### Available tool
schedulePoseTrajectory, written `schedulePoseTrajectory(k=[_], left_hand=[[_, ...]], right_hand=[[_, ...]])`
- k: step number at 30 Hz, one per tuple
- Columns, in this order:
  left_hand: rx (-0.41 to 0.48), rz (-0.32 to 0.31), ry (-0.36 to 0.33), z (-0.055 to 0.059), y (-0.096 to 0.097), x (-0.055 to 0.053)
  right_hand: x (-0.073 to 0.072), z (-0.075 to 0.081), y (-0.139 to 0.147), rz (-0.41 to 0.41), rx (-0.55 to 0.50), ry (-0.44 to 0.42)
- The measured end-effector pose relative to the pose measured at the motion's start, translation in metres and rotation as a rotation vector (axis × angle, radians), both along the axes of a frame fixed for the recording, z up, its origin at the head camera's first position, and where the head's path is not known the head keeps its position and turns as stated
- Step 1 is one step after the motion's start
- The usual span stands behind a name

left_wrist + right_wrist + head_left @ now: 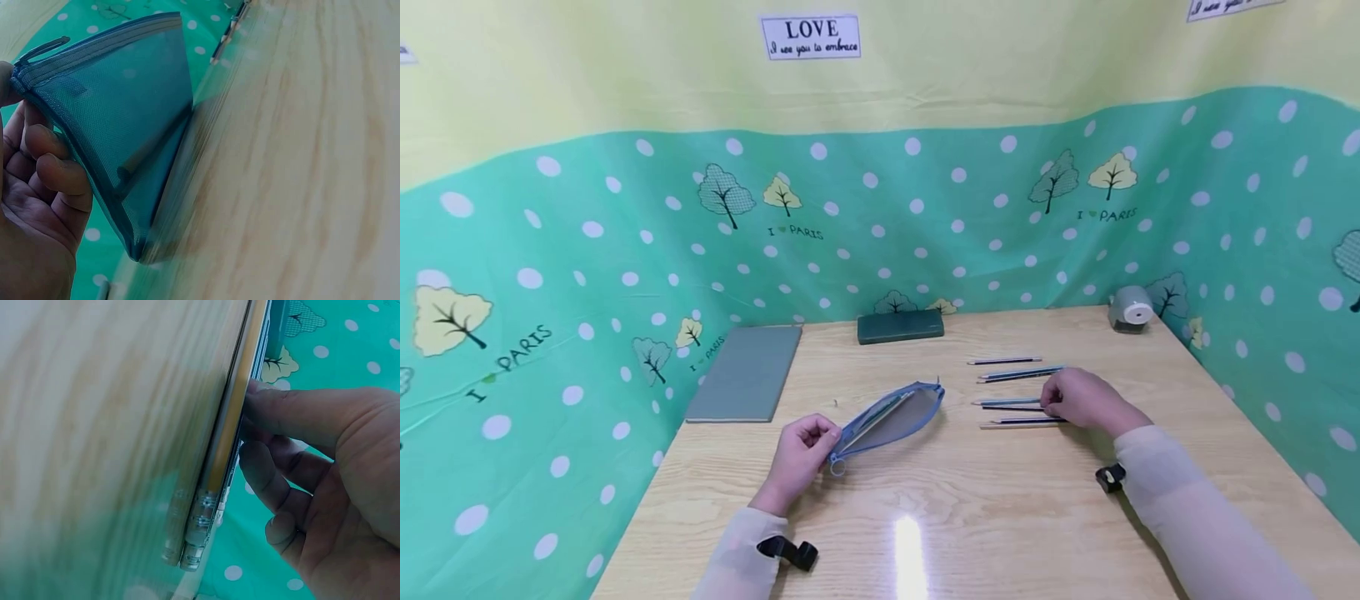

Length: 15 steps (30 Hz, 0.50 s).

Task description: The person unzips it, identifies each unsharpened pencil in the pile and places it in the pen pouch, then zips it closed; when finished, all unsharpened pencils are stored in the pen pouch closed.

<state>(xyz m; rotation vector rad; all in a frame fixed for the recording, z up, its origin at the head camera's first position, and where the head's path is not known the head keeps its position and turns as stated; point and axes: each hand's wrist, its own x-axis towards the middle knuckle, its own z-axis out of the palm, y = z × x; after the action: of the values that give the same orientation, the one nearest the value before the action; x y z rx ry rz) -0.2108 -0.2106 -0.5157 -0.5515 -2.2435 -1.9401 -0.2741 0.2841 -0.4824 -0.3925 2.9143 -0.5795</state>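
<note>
My left hand (801, 458) pinches the zip end of a blue mesh pencil pouch (891, 425). The pouch is unzipped and its mouth gapes, with something pale and flat inside. Through the mesh in the left wrist view, a dark stick-like thing (150, 147) shows. My right hand (1082, 402) is over the eraser ends of the middle pencils (1007, 403), thumb and fingers curled in around a pencil there; the fingertips are partly hidden. Nearer me lie two more pencils (1022, 422), their eraser ends (194, 537) close to that hand in the right wrist view.
Farther back lie more pencils (1018, 374). A dark green case (900, 327) stands at the back edge, a grey notebook (745, 375) lies at the left, and a grey and white pencil sharpener (1130, 309) sits at the back right. Patterned cloth (917, 208) surrounds the wooden table (985, 517).
</note>
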Motion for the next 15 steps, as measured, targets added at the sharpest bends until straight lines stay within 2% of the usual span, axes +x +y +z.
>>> schedulePoseTrajectory(k=[4, 9, 15], left_hand=[[-0.003, -0.013, -0.004, -0.001, 0.001, 0.001], [-0.007, -0.015, 0.004, -0.002, 0.0, 0.001], [-0.003, 0.012, 0.009, -0.001, -0.002, 0.0]], right_hand=[[0.004, 0.001, 0.0, 0.003, -0.008, 0.022], [0.007, 0.013, -0.001, -0.005, -0.079, 0.092], [0.006, 0.025, -0.006, -0.013, -0.161, 0.14]])
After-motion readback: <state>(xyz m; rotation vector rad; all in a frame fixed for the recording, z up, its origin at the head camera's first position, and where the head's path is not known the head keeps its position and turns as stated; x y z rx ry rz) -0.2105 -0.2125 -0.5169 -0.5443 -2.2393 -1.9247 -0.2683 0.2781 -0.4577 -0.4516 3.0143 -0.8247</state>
